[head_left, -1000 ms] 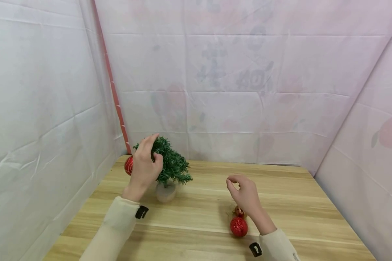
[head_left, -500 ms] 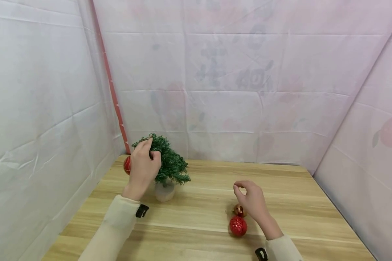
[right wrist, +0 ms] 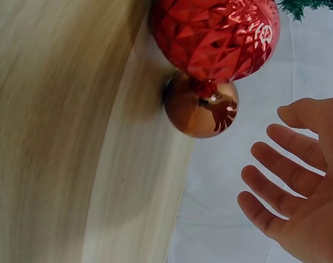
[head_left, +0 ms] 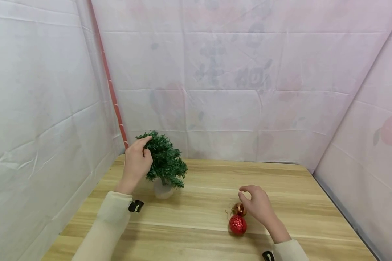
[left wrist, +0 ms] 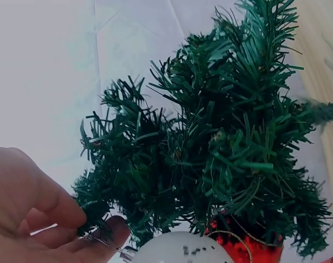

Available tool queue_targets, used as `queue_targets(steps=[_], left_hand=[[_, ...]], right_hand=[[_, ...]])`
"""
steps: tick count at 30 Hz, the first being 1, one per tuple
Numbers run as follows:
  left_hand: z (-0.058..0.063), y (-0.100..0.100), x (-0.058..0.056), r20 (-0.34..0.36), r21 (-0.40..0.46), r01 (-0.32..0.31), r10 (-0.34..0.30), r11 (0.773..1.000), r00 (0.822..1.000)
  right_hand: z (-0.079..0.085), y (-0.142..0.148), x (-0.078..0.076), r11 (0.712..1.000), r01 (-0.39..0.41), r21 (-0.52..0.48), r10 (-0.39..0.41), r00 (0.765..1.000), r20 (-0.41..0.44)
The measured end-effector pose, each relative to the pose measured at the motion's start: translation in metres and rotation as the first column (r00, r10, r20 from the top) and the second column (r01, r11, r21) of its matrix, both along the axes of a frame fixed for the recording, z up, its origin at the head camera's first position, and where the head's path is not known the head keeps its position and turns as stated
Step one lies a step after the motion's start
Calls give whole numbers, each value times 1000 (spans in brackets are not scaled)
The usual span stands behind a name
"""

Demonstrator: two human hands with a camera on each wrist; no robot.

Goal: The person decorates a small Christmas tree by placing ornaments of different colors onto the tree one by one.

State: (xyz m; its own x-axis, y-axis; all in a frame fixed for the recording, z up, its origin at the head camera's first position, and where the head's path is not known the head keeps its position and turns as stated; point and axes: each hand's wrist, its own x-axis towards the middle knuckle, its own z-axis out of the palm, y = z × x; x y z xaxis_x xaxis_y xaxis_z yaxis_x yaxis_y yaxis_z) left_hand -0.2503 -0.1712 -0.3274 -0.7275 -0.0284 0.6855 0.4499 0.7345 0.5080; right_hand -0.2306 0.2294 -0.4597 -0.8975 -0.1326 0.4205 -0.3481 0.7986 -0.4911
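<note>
A small green Christmas tree point(head_left: 166, 159) stands on a pale round base point(head_left: 162, 190) at the left of the table. My left hand point(head_left: 137, 161) is at its left side; in the left wrist view, thumb and fingers pinch a branch tip point(left wrist: 92, 216). A silver thread runs by those fingers to a white bauble point(left wrist: 177, 253), with a red bauble point(left wrist: 257, 249) beside it under the branches. My right hand point(head_left: 257, 203), fingers spread and holding nothing, hovers just right of a coppery bauble point(head_left: 240, 209) and a faceted red bauble point(head_left: 237, 225).
The wood-grain table point(head_left: 196, 210) is enclosed by a white cloth at the left point(head_left: 49, 116), a pinkish printed backdrop point(head_left: 222, 108) behind and another cloth point(head_left: 372, 152) at the right. A black clip point(head_left: 136, 206) shows at the left cuff.
My left hand has shifted left, and the tree's crown has turned and leaned that way. The right hand has moved right and down, its pinched fingers parting. The left-hand red bauble is now hidden in the head view.
</note>
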Motion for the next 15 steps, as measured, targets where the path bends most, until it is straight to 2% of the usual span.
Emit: queue_targets(steps=[6, 15], left_hand=[[2, -7, -3, 9, -20, 11, -10, 1000, 1000], [1, -10, -3, 1, -19, 22, -22, 1000, 1000]], right_hand=[[-1, 4, 4, 1000, -4, 16, 3, 997, 79], [-4, 4, 7, 998, -36, 56, 23, 976, 217]])
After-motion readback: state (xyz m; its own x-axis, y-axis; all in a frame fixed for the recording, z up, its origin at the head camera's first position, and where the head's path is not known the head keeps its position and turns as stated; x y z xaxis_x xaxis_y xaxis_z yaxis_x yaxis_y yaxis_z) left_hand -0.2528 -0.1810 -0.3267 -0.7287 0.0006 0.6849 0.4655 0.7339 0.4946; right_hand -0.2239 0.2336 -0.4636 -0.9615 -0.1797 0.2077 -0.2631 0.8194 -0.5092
